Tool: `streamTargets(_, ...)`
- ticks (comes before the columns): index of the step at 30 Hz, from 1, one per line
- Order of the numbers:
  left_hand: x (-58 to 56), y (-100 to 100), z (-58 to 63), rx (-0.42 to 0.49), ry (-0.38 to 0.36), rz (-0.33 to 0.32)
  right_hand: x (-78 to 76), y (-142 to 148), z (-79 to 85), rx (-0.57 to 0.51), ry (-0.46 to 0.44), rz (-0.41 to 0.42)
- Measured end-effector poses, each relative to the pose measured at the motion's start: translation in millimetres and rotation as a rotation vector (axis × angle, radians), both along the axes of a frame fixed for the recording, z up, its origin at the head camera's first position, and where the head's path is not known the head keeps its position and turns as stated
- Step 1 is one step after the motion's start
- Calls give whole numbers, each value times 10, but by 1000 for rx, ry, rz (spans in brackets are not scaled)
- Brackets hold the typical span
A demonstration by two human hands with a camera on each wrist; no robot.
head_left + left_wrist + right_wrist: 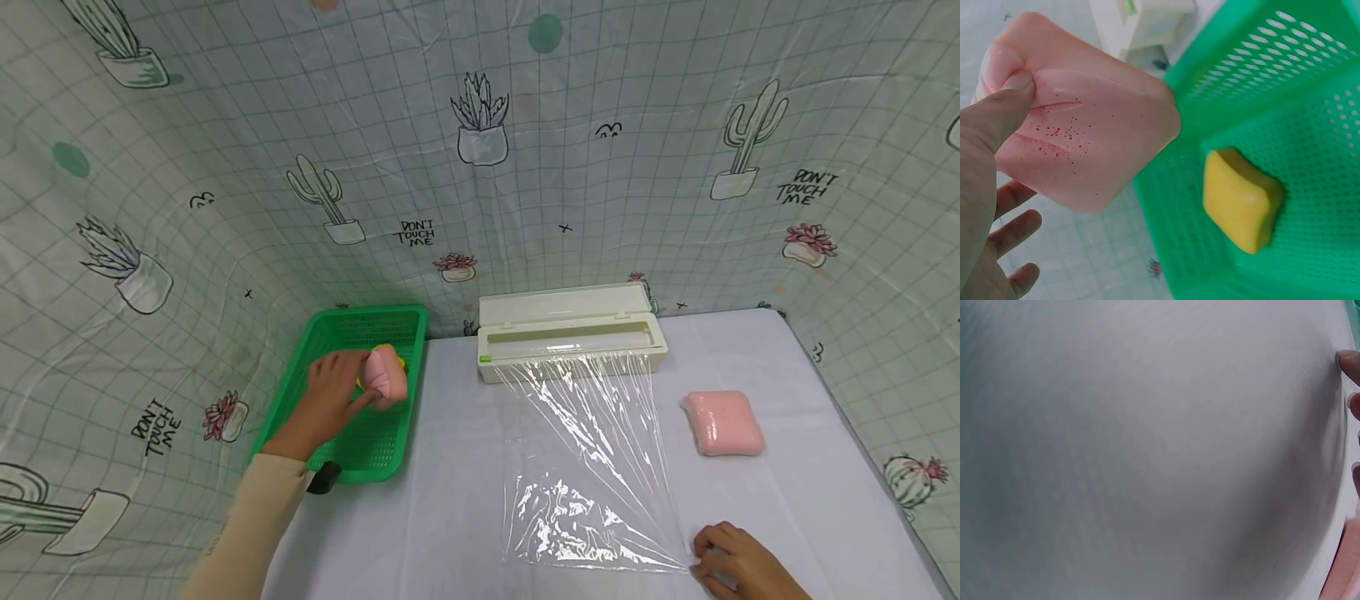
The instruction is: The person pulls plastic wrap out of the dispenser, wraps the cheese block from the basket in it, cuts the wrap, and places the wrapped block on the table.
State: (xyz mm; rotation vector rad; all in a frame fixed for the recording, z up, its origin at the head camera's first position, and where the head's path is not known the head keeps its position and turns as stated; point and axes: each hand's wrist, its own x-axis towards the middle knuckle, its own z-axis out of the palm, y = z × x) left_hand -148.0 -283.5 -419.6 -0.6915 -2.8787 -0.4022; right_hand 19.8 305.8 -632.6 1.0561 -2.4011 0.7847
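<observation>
My left hand (330, 392) pinches a soft pink pillow-shaped block (388, 379) between thumb and fingers, over the green basket (367, 310). Creases and small red specks mark the block's face in the left wrist view, where the thumb (1015, 94) dents it. A yellow block (1235, 200) of similar shape lies inside the basket. At the front right, my right hand (742, 562) holds the near corner of a clear sheet of plastic wrap (585, 483). Folds in the film converge at those fingertips. The right wrist view shows mostly pale blurred surface, with fingers at its edge.
The sheet runs out of a white wrap dispenser (491, 372) with a raised lid, at the back of the white table (457, 500). Another pink block (725, 423) lies right of the film. A printed cactus curtain (562, 183) surrounds the table's back and sides.
</observation>
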Motion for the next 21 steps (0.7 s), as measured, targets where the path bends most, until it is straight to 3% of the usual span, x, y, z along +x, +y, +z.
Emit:
streamTargets(10, -11, 328, 79, 29, 10, -67, 1, -6, 21, 1, -2, 1)
streamTargets(15, -1, 541, 76, 21, 49, -104, 8, -10, 17, 4, -8, -3)
streamTargets(21, 41, 845, 41, 5, 34, -139, 8, 17, 6, 3, -9, 2)
